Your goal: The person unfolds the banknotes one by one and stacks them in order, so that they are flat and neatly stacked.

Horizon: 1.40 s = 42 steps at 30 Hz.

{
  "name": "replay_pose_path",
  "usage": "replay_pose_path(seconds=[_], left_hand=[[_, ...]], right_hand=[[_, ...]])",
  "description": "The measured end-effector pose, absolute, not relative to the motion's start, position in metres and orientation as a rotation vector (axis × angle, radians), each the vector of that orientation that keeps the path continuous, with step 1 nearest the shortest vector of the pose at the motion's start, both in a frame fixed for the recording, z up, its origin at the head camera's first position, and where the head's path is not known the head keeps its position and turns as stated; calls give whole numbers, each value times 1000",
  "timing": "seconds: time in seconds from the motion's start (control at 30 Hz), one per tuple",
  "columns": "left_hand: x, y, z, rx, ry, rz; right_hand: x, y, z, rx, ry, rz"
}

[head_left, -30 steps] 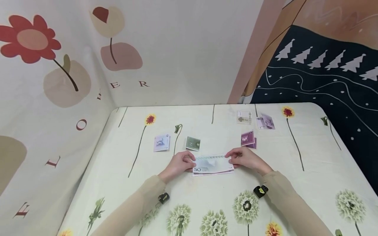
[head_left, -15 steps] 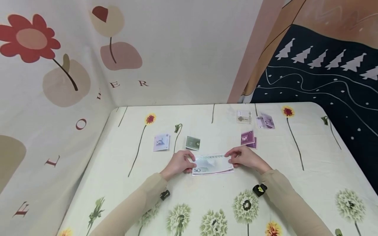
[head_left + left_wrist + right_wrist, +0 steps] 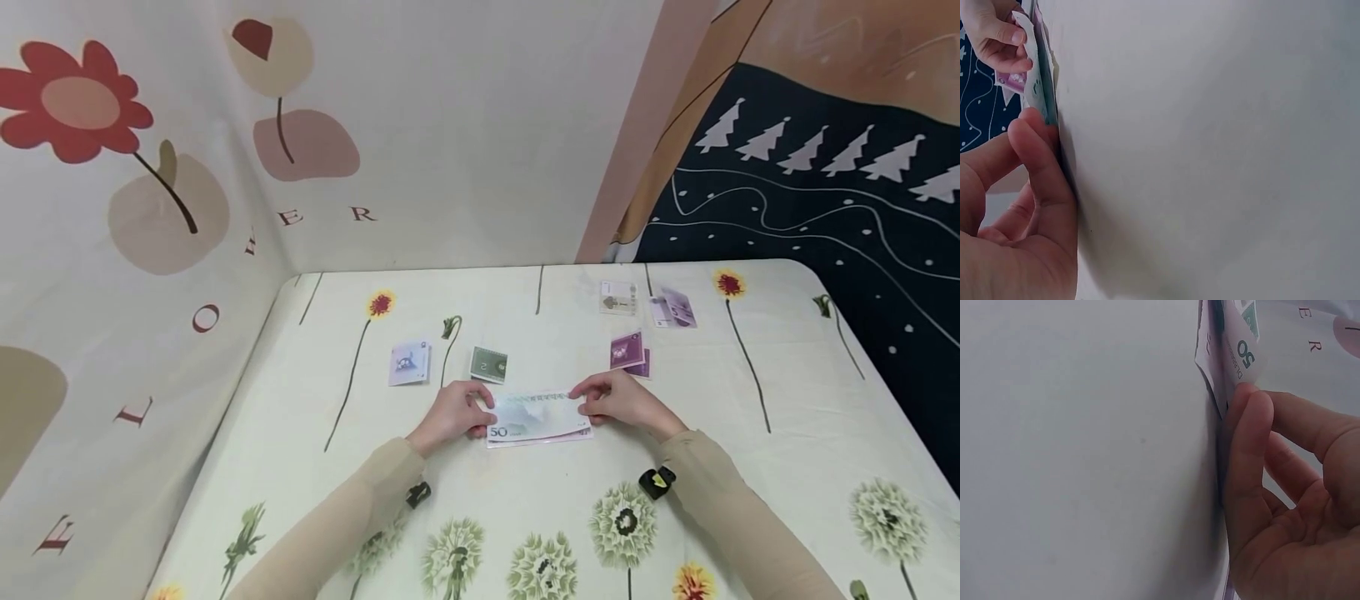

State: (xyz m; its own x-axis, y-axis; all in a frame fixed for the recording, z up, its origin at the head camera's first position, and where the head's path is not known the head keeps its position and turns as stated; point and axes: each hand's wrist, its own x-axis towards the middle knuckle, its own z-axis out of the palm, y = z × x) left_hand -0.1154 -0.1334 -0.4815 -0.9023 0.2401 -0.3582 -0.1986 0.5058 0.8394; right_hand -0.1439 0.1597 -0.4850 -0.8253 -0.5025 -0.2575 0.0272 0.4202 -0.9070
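A pale green banknote point(image 3: 538, 417) marked 50 lies lengthwise between both hands in the head view. Its left end is pinched between thumb and index finger of my left hand point(image 3: 453, 412). My right hand point(image 3: 624, 406) pinches the opposite end the same way. Beneath it, a pinkish banknote point(image 3: 573, 437) shows along the lower edge; how many notes lie under it I cannot tell. In the right wrist view the 50 note point(image 3: 1242, 353) curls up from the pinkish layer at the fingertips. The left wrist view shows the notes point(image 3: 1038, 81) edge-on, close to the tabletop.
Folded notes stand around the table point(image 3: 300, 467): a blue one point(image 3: 409, 364) and a green one point(image 3: 489, 365) behind the left hand, a dark purple one point(image 3: 628, 353) behind the right. Farther back lie a beige note point(image 3: 618, 297) and a light purple one point(image 3: 673, 307).
Both hands have stayed at the two ends of the 50 note. Its lower left corner has come down slightly, covering the 100 printed on the note beneath.
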Motion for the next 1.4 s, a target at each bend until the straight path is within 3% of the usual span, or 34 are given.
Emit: replay_pose_path(seconds=[0.77, 1.4], left_hand=[[-114, -138, -477, 54, 2302, 1354], [-115, -160, -477, 149, 2139, 1480]], right_hand=[[-142, 164, -481, -223, 2204, -1348], [-142, 152, -472, -364, 2192, -1501]])
